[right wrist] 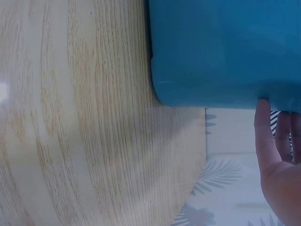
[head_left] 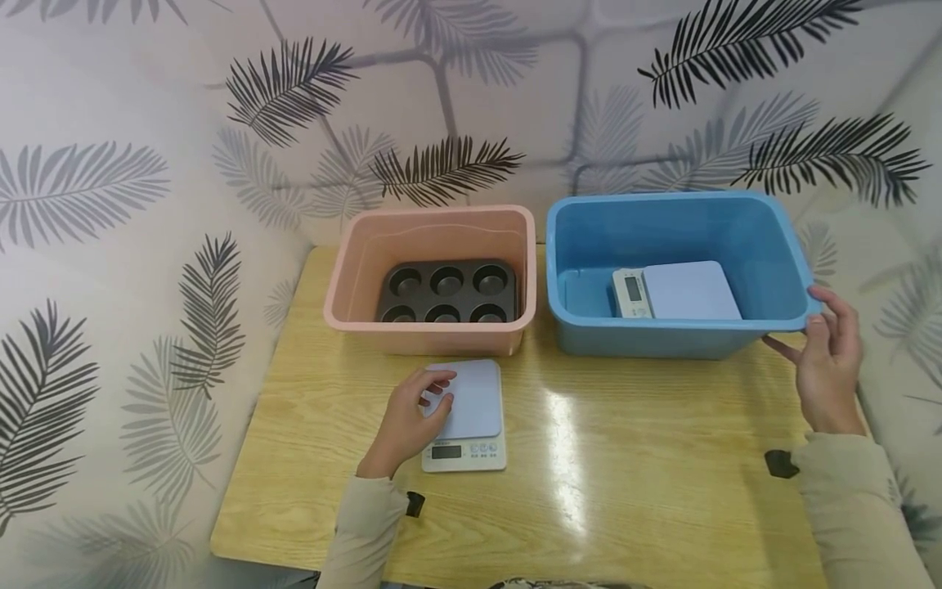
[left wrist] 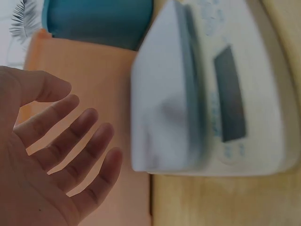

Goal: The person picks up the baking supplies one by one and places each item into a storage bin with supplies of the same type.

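A white kitchen scale (head_left: pixel 471 454) lies on the table before the pink bin, its display toward me. Over its platform hovers my left hand (head_left: pixel 412 413), fingers loosely bent and holding nothing; the left wrist view shows a gap between this hand (left wrist: pixel 61 141) and the scale (left wrist: pixel 254 103). At the front right corner of the blue bin (head_left: pixel 662 339), my right hand (head_left: pixel 832 368) grips the rim. In the right wrist view, one finger of that hand (right wrist: pixel 282 183) touches the blue bin's wall (right wrist: pixel 225 56). Inside the blue bin sits a second kitchen scale (head_left: pixel 692 290).
The pink bin (head_left: pixel 434 337) stands at the back left of the wooden table (head_left: pixel 648 474), beside the blue one. It holds a dark muffin tin (head_left: pixel 464 298) with several cups. A leaf-patterned wall (head_left: pixel 471 106) rises right behind both bins.
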